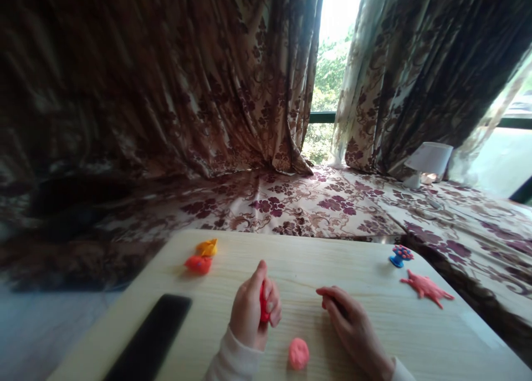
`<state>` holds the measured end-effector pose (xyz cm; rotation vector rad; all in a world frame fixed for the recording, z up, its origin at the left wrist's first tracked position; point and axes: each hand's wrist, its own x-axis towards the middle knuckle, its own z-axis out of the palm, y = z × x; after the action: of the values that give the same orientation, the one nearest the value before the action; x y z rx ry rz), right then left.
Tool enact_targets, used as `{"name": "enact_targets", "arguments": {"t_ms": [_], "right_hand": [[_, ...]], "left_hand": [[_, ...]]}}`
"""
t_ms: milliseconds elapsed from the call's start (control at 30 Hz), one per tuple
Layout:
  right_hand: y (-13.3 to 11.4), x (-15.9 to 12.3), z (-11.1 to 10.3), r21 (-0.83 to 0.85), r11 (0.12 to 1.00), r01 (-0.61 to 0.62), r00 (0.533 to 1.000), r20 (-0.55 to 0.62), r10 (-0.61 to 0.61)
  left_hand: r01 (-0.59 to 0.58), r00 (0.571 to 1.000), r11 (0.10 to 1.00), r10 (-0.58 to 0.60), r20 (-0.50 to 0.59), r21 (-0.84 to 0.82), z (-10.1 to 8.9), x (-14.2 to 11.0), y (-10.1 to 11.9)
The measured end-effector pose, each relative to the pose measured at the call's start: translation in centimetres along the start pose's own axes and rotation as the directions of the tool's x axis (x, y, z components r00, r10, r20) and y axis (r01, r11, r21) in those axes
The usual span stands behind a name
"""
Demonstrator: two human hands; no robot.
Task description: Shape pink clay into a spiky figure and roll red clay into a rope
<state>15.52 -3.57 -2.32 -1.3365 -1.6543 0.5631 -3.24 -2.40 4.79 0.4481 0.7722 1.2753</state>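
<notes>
My left hand (252, 310) is curled round a small piece of red modelling clay (263, 303), held just above the light wooden table (415, 336). My right hand (351, 325) rests on the table a little to the right, fingers curled under with the fingertips hidden; what they hold, if anything, is not visible. A pink clay ball (298, 352) lies on the table between my wrists, touching neither hand.
A black phone (152, 339) lies at the table's left front. An orange clay piece (207, 248) and a red-orange one (198, 264) sit at the far left. A blue-and-pink clay figure (400, 255) and a flat pink clay shape (426, 287) lie at the right. A white lamp (428, 162) stands by the curtains.
</notes>
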Motion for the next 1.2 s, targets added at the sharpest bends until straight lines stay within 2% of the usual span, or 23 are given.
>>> {"name": "enact_targets", "arguments": {"t_ms": [100, 200, 233, 267, 400, 500, 667, 800, 867, 967, 1033, 1100, 1200], "right_hand": [[-0.1, 0.0, -0.2, -0.014, 1.0, 0.005, 1.0, -0.026, -0.006], [-0.3, -0.1, -0.3, -0.027, 1.0, 0.016, 0.999, -0.049, -0.018], [-0.4, -0.1, -0.4, -0.03, 0.999, 0.021, 0.998, -0.054, -0.023], [-0.5, 0.0, -0.5, -0.033, 0.999, 0.027, 0.998, -0.057, -0.028], [-0.8, 0.2, -0.7, -0.044, 0.998, 0.048, 0.996, -0.067, -0.051], [-0.8, 0.3, -0.9, -0.07, 0.996, 0.063, 0.995, -0.077, -0.068], [-0.6, 0.3, -0.9, -0.117, 0.991, 0.059, 0.993, -0.093, -0.07], [-0.5, 0.2, -0.9, -0.119, 0.992, 0.05, 0.995, -0.082, -0.06], [-0.4, 0.2, -0.9, -0.121, 0.992, 0.047, 0.996, -0.073, -0.056], [-0.3, 0.3, -0.8, -0.123, 0.991, 0.045, 0.996, -0.07, -0.053], [-0.3, 0.2, -0.8, -0.118, 0.992, 0.044, 0.996, -0.073, -0.053], [-0.4, 0.2, -0.8, -0.113, 0.993, 0.046, 0.996, -0.073, -0.055], [-0.4, 0.1, -0.7, -0.107, 0.993, 0.057, 0.996, -0.064, -0.064]], "left_hand": [[-0.13, 0.991, 0.988, 0.133, -0.032, 0.082, -1.6, -2.3, 1.0], [-0.231, 0.959, 0.967, 0.244, -0.14, 0.104, -5.3, -4.5, 3.5], [-0.22, 0.937, 0.971, 0.238, -0.257, 0.096, -6.9, -5.1, 4.6], [-0.199, 0.895, 0.977, 0.212, -0.393, 0.075, -8.5, -5.7, 5.7], [-0.23, 0.777, 0.972, 0.215, -0.591, 0.051, -13.4, -7.6, 9.2], [-0.246, 0.742, 0.969, 0.21, -0.636, 0.034, -15.0, -8.4, 9.9], [-0.257, 0.744, 0.967, 0.193, -0.639, -0.007, -15.6, -8.5, 9.8], [-0.288, 0.75, 0.957, 0.197, -0.632, -0.044, -14.8, -8.9, 10.3], [-0.284, 0.782, 0.956, 0.188, -0.595, -0.072, -13.2, -9.1, 9.9], [-0.216, 0.873, 0.97, 0.14, -0.468, -0.113, -9.5, -8.5, 7.7], [-0.14, 0.923, 0.982, 0.084, -0.376, -0.126, -6.8, -7.1, 5.6], [-0.08, 0.953, 0.989, 0.038, -0.3, -0.127, -4.2, -5.2, 3.6], [-0.05, 0.974, 0.991, 0.021, -0.225, -0.126, -1.3, -1.8, 1.4]]}}
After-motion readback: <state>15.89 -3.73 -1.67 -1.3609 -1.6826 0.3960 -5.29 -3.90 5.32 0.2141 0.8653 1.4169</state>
